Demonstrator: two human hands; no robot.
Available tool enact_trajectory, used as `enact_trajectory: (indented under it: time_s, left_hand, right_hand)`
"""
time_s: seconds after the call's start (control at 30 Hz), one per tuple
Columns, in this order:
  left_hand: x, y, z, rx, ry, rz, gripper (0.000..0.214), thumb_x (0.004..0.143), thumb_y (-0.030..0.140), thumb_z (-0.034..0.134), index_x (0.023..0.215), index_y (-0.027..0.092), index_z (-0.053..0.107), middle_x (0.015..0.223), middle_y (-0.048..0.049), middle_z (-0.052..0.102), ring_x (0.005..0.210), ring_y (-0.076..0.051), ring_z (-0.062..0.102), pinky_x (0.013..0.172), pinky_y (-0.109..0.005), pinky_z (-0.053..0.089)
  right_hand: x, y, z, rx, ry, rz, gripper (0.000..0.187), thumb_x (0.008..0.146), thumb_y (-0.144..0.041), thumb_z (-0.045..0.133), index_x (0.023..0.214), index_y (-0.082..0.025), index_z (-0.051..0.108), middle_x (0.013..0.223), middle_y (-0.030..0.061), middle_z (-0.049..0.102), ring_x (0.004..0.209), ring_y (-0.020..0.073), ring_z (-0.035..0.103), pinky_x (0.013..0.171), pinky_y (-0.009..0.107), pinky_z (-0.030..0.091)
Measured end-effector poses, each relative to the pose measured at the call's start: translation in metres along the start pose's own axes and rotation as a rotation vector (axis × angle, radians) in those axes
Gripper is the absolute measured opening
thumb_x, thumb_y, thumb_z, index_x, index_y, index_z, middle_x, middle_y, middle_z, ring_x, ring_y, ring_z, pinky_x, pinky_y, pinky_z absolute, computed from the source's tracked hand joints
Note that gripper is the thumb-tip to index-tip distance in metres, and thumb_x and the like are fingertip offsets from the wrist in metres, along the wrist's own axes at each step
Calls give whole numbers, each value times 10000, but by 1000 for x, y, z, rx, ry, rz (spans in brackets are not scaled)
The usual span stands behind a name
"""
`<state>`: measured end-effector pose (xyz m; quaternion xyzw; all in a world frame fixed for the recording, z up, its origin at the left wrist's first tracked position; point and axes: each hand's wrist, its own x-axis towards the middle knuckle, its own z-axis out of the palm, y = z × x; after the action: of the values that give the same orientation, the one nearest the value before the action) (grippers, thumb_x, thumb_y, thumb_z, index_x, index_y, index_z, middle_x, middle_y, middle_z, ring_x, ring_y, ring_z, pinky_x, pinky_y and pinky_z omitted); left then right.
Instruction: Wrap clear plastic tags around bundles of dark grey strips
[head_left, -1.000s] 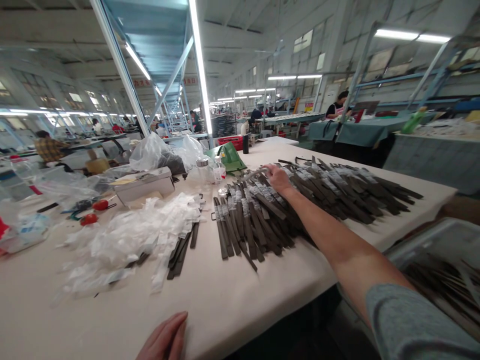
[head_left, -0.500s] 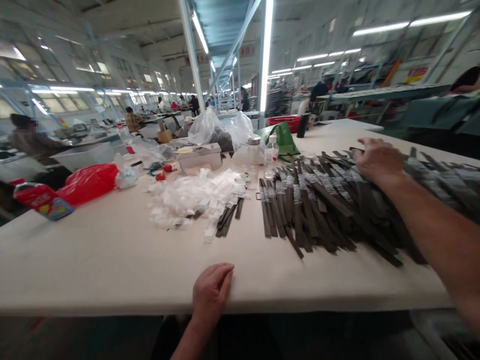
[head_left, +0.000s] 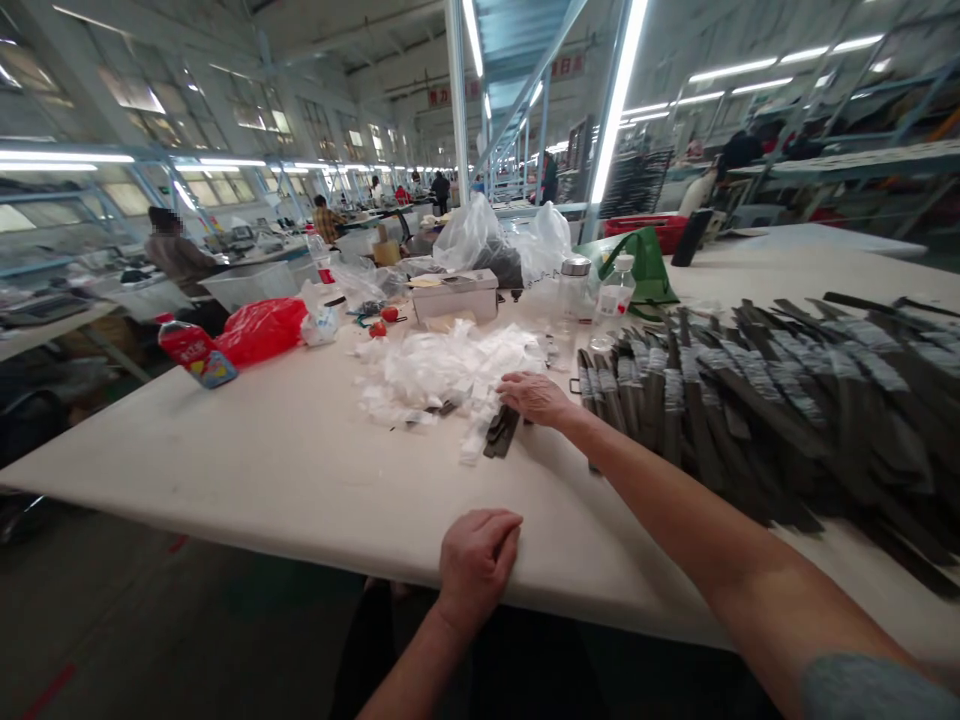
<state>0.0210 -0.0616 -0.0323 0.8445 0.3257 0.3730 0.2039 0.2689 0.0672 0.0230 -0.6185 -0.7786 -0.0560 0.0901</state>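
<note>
My right hand [head_left: 534, 397] reaches across the white table [head_left: 300, 470] and rests palm down on a small bunch of dark flat strips [head_left: 501, 433] beside a heap of white plastic wrappers [head_left: 450, 372]. Its fingers are loosely spread over the strips. My left hand [head_left: 476, 560] lies on the table's near edge, fingers curled over it, holding nothing else. A large pile of dark banded strips [head_left: 765, 400] covers the table's right side.
At the back of the table stand a white box [head_left: 454, 295], a jar [head_left: 574, 285], a small bottle [head_left: 616, 292], a green bag [head_left: 641, 262] and clear plastic bags [head_left: 480, 235]. A red bag [head_left: 262, 330] lies at the left. Other people work at distant tables.
My right hand left the top of the big strip pile and came left to the small bunch by the wrappers. The view swung left. My left hand stayed on the table edge.
</note>
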Motion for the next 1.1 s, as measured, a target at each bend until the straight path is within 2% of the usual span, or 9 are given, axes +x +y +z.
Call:
enact_trajectory:
  time_s: [0.13,0.3,0.53,0.67,0.83,0.97,1.03,1.1]
  left_hand:
    - [0,0,1,-1,7,3,181,874,200,536,975,243,679,927,-33,723,864,-176,651,816,-329,524]
    - [-1,0,0,-25,-4,8,182,861,187,550,976,251,677,927,-26,723,860,-179,650,813,-329,517]
    - [-1,-1,0,-53,-5,-6,175,854,198,559,968,246,683,913,-36,725,851,-189,652,796,-337,518]
    - [0,-1,0,-63,-1,-1,175,859,203,555,967,248,685,914,-38,724,854,-188,651,803,-337,517]
    - [-1,-2,1,-58,-9,-4,179,859,193,556,972,255,680,922,-26,721,864,-183,646,814,-334,507]
    - [0,-1,1,-68,-8,-13,181,852,182,559,967,251,679,920,-22,719,860,-181,644,813,-330,507]
    - [1,-1,1,-71,-7,-15,180,853,180,554,958,249,683,913,-27,720,854,-183,646,807,-331,508]
    - [1,0,0,-73,-8,-20,179,851,178,554,950,250,685,907,-28,721,851,-184,647,803,-329,509]
  right_hand:
    - [15,-15,14,6,-20,-4,307,961,-385,448,987,-218,705,1129,83,646,1045,211,577,924,299,382]
    - [-6,-9,18,4,-22,43,305,951,-401,468,988,-177,672,1097,107,623,1061,221,549,911,305,376]
    - [-60,15,-1,13,-54,48,211,920,-344,529,973,-190,663,1117,80,617,1062,202,552,936,280,376]
    - [-73,15,-17,7,-54,133,172,896,-310,550,889,-200,682,1061,72,654,985,203,603,878,269,405]
    - [-62,-10,-27,26,32,406,415,950,-472,378,990,-196,686,990,131,686,894,262,648,735,320,437]
    - [-36,-27,-19,146,-29,524,544,878,-632,411,745,-200,715,745,119,705,756,249,663,634,299,428]
    - [-24,-31,-12,229,-59,558,523,851,-619,480,629,-190,681,652,99,683,677,212,648,592,277,417]
    - [-16,-34,-7,325,-67,579,447,838,-546,559,604,-177,650,585,57,647,597,165,612,563,257,414]
